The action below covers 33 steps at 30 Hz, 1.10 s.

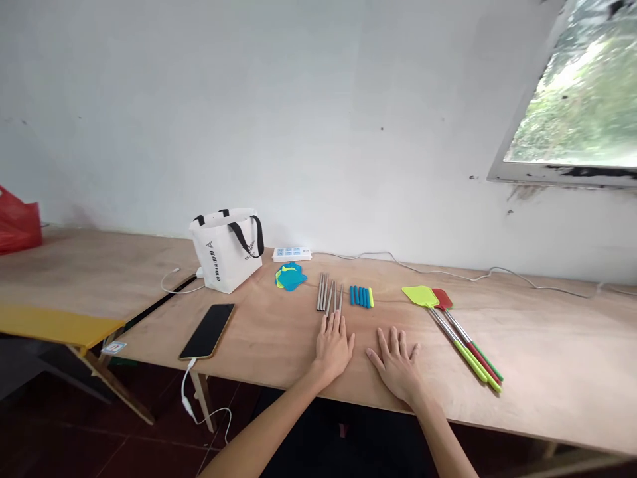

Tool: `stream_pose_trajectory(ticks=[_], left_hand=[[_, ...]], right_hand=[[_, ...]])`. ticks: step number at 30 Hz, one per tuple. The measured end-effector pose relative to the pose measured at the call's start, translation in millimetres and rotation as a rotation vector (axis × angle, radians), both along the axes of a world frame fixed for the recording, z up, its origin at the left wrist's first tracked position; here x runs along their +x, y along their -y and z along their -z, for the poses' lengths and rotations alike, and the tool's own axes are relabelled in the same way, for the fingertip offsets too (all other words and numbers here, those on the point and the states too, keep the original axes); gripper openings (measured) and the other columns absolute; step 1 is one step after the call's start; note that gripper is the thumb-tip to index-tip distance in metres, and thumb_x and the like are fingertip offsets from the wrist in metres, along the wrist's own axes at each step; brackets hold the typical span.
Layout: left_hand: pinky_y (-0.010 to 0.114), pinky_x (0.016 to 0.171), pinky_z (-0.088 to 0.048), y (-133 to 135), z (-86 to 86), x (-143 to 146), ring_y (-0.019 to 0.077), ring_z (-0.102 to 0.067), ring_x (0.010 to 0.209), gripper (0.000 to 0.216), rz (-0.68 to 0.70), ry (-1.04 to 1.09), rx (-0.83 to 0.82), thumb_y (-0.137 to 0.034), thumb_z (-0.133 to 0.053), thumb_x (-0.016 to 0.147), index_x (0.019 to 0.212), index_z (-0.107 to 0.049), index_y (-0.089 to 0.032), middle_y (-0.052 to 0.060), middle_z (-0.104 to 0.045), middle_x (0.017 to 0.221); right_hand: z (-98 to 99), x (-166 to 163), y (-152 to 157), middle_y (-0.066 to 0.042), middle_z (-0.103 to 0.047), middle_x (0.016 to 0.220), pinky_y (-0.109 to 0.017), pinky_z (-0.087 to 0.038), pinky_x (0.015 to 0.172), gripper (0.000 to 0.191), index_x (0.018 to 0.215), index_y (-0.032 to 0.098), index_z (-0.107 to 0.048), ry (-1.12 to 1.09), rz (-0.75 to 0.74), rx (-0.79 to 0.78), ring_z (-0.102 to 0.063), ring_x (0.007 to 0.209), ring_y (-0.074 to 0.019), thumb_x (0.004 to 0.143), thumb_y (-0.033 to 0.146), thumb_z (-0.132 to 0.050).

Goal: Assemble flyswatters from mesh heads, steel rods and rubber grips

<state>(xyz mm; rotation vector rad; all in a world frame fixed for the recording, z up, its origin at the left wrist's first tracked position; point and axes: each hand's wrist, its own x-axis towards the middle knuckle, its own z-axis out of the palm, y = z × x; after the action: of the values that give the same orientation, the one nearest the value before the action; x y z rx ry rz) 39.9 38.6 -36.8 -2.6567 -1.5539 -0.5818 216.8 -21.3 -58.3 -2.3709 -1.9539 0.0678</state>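
Observation:
My left hand (334, 346) lies flat on the wooden table, its fingertips at the near ends of several slim metal rods (328, 293). Palm down, my right hand (397, 364) rests with fingers spread and nothing in it. Beyond it sit several short blue tubes (359, 297) with a yellow-green one (371, 297) at their right end. To the right are several fly swatters; a yellow-green swatter head (421, 295) partly covers a red one (442, 299). Blue flat swatter heads (292, 277) lie stacked over yellow-green ones, left of the rods.
A white bag (226, 255) with black handles stands at the back left, beside a white power strip (292, 254). A phone (208, 331) with a charging cable lies near the front left edge. A thin cable (438, 271) runs along the wall.

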Motion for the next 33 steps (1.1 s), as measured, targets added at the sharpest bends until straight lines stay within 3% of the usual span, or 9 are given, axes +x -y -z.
stream_pose_trajectory(ticks=[5, 9, 13, 17, 20, 23, 28, 31, 33], left_hand=[[0.056, 0.121, -0.030, 50, 2.6, -4, 0.0370, -0.044, 0.143, 0.056, 0.037, 0.006, 0.059, -0.040, -0.037, 0.103, 0.145, -0.052, -0.004, 0.024, -0.046, 0.154], [0.059, 0.107, -0.044, 74, -10.0, -6, 0.0385, -0.058, 0.126, 0.044, 0.064, 0.050, 0.014, -0.039, -0.049, 0.100, 0.131, -0.062, -0.012, 0.021, -0.060, 0.140], [0.052, 0.107, -0.045, 64, -26.2, -13, 0.0330, -0.052, 0.133, 0.035, 0.214, 0.121, -0.029, -0.041, -0.057, 0.097, 0.126, -0.061, -0.021, 0.013, -0.054, 0.147], [0.046, 0.109, -0.044, 55, -28.1, -24, 0.0278, -0.052, 0.132, 0.035, 0.334, 0.169, -0.054, -0.041, -0.056, 0.100, 0.130, -0.058, -0.024, 0.008, -0.059, 0.138], [0.042, 0.104, -0.048, 54, -26.0, -31, 0.0264, -0.056, 0.124, 0.038, 0.347, 0.209, -0.088, -0.051, -0.058, 0.098, 0.125, -0.061, -0.024, 0.007, -0.061, 0.131], [0.040, 0.101, -0.050, 47, -24.5, -38, 0.0255, -0.058, 0.120, 0.049, 0.385, 0.236, -0.138, -0.063, -0.056, 0.094, 0.123, -0.063, -0.024, 0.007, -0.062, 0.126], [0.040, 0.110, -0.045, 30, -19.4, -52, 0.0276, -0.051, 0.134, 0.064, 0.524, 0.241, -0.226, -0.071, -0.064, 0.083, 0.128, -0.063, -0.026, 0.008, -0.056, 0.141], [0.037, 0.113, -0.043, 24, -14.3, -57, 0.0256, -0.048, 0.139, 0.051, 0.532, 0.286, -0.298, -0.064, -0.066, 0.087, 0.125, -0.066, -0.029, 0.004, -0.053, 0.148], [0.036, 0.115, -0.042, 24, -11.2, -57, 0.0249, -0.048, 0.141, 0.046, 0.517, 0.316, -0.318, -0.060, -0.067, 0.089, 0.123, -0.067, -0.030, 0.003, -0.053, 0.149]], right_hand=[[2.6, -1, 0, -0.022, -0.015, 0.168, -0.073, -0.001, 0.116, 0.076, 0.162, 0.018, -0.022, 0.013, 0.000, 0.034, -0.009, 0.154, -0.0433, 0.101, 0.063, -0.026], [2.5, 0, 0, -0.022, -0.015, 0.168, -0.073, -0.002, 0.116, 0.076, 0.162, 0.018, -0.021, 0.013, -0.004, 0.037, -0.008, 0.155, -0.0430, 0.101, 0.062, -0.025], [1.0, -1, 1, -0.022, -0.016, 0.168, -0.072, -0.004, 0.116, 0.077, 0.162, 0.018, -0.021, 0.024, -0.002, 0.021, -0.009, 0.155, -0.0416, 0.101, 0.063, -0.021], [-1.2, 4, 1, -0.022, -0.019, 0.167, -0.072, -0.009, 0.115, 0.077, 0.162, 0.018, -0.025, 0.038, -0.017, 0.005, -0.012, 0.155, -0.0402, 0.100, 0.064, -0.019], [-8.3, 16, -6, -0.023, -0.033, 0.161, -0.070, -0.026, 0.111, 0.075, 0.157, 0.020, -0.036, 0.026, -0.075, -0.002, -0.027, 0.150, -0.0406, 0.099, 0.065, -0.023], [-18.4, 31, -26, -0.023, -0.052, 0.146, -0.056, -0.041, 0.104, 0.070, 0.152, 0.017, -0.043, 0.008, -0.147, 0.048, -0.048, 0.136, -0.0373, 0.099, 0.060, -0.031], [-24.2, 45, -76, -0.014, -0.037, 0.161, -0.048, -0.027, 0.118, 0.067, 0.159, 0.021, -0.028, -0.080, -0.209, 0.184, -0.035, 0.148, -0.0275, 0.101, 0.054, -0.034], [-23.8, 47, -95, -0.011, -0.039, 0.161, -0.046, -0.022, 0.121, 0.064, 0.158, 0.020, -0.033, -0.123, -0.245, 0.183, -0.033, 0.149, -0.0255, 0.101, 0.050, -0.033], [-24.3, 47, -100, -0.009, -0.045, 0.158, -0.043, -0.028, 0.119, 0.060, 0.155, 0.020, -0.040, -0.138, -0.243, 0.188, -0.039, 0.145, -0.0259, 0.102, 0.047, -0.032]])
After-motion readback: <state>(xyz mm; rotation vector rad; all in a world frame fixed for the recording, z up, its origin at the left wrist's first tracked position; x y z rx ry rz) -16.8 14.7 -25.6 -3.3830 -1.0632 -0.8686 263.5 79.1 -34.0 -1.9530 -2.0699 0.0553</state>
